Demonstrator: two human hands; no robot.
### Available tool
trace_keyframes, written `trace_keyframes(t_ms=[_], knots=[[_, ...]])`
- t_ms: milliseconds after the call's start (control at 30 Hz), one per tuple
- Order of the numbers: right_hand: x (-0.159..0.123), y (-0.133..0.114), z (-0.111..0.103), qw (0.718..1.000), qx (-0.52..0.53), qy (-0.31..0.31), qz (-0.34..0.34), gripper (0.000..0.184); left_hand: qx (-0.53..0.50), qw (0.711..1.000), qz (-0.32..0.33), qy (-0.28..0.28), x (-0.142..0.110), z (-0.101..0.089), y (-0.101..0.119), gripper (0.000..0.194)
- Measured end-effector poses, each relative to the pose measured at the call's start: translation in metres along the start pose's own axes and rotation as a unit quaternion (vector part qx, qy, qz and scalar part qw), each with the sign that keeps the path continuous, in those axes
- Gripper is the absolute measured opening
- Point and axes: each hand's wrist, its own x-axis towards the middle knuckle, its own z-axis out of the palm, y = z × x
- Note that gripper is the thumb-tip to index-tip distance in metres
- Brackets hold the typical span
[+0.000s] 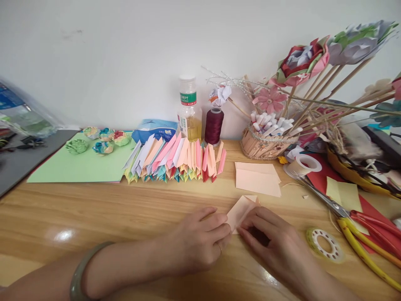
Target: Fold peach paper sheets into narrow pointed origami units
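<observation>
A partly folded sheet of peach paper (239,213) is held just above or on the wooden table, between my two hands. My left hand (203,238), palm down with fingers bent, grips its left edge. With thumb and fingers my right hand (272,238) pinches its right side, near a folded corner. Behind the hands lie flat peach paper sheets (258,179), creased across the top. To their left stands a row of folded paper pieces (175,156) in pink, white, peach, yellow and teal.
Several small paper flowers (103,147) rest on green paper (75,169) at left. A bottle (188,108) and maroon thread spool (213,126) stand by the wall. Rightward are a basket (266,144), white spool (302,165), tape roll (324,244) and scissors (336,207).
</observation>
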Motion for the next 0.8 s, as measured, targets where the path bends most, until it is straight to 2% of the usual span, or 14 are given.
trace_keyframes(t_ms=[300,533,600,700,800], knots=[[-0.001,0.001,0.001,1.000,-0.028,-0.005,-0.006,0.016,0.021,1.000,0.022,0.000,0.006,-0.011,-0.003,0.018],[-0.001,0.002,-0.001,0.998,-0.050,-0.021,-0.010,0.013,0.038,0.999,-0.018,-0.012,0.002,0.004,0.003,0.010],[-0.001,0.005,-0.006,0.997,-0.053,-0.040,-0.037,0.017,0.041,0.999,-0.020,-0.017,0.001,0.006,0.003,0.010],[-0.002,0.010,-0.018,0.987,-0.068,-0.067,-0.127,0.022,0.046,0.999,-0.009,-0.016,0.001,0.004,-0.001,0.010],[-0.002,0.005,-0.027,0.975,-0.066,-0.095,-0.188,0.024,0.059,0.998,-0.009,0.024,0.002,-0.001,-0.005,0.008]])
